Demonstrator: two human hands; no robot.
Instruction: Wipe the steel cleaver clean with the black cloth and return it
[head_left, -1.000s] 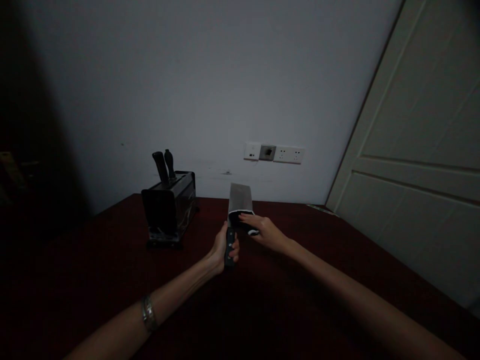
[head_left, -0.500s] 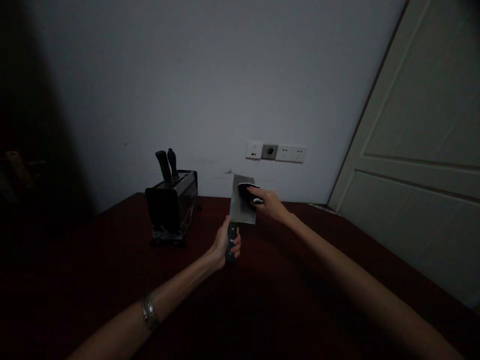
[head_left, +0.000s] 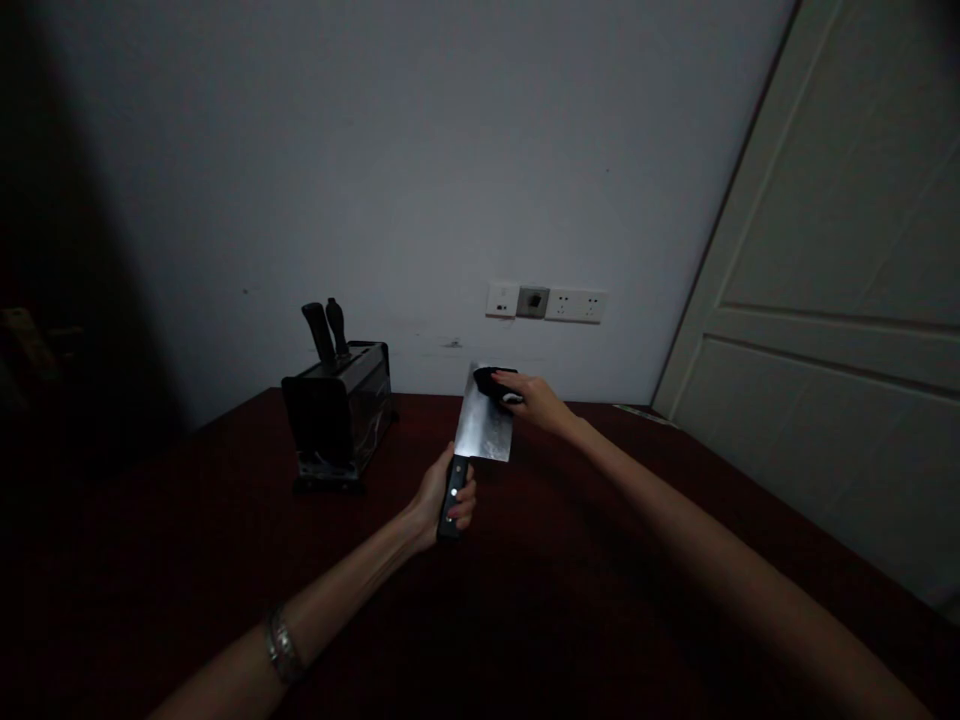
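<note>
My left hand (head_left: 442, 495) is closed around the dark riveted handle of a cleaver (head_left: 484, 430). The wide steel blade points away from me, tilted, and shines near the handle. Against the far part of the blade, my right hand (head_left: 536, 402) presses a black cloth (head_left: 491, 382) with a bit of white at its edge. The fingers of that hand lie over the cloth, and the blade's far corner is partly covered by it.
To the left stands a knife block (head_left: 337, 410) with two black-handled tools (head_left: 326, 330) upright in it. The dark red table (head_left: 600, 560) meets a wall with sockets (head_left: 547, 303). A pale panelled door (head_left: 825, 400) is on the right.
The cleaver's handle has come slightly nearer and to the left, and its blade now catches more light. My right hand keeps the cloth on the blade's far part.
</note>
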